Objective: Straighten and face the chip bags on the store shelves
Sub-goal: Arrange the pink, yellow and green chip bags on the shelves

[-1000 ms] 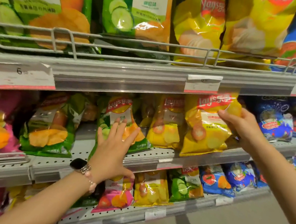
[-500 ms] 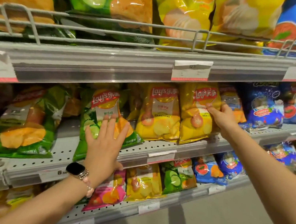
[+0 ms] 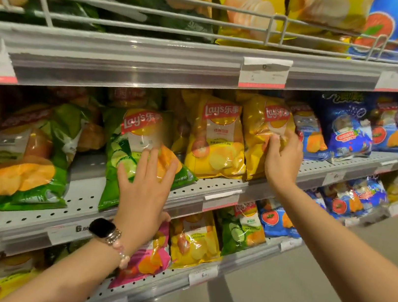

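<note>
While my left hand [image 3: 144, 189] lies flat and released on the green chip bag [image 3: 135, 151], my right grip [image 3: 282, 158] pinches the yellow chip bag [image 3: 259, 134], both on the perforated grey shelf [image 3: 213, 186], price rail [image 3: 128, 62] above, grey floor [image 3: 300, 295] below.

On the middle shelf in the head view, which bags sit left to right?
Green bag lying at far left → green cucumber bag under the flat left hand → upright yellow bag → yellow bag pinched by the right hand → dark blue bag.
</note>
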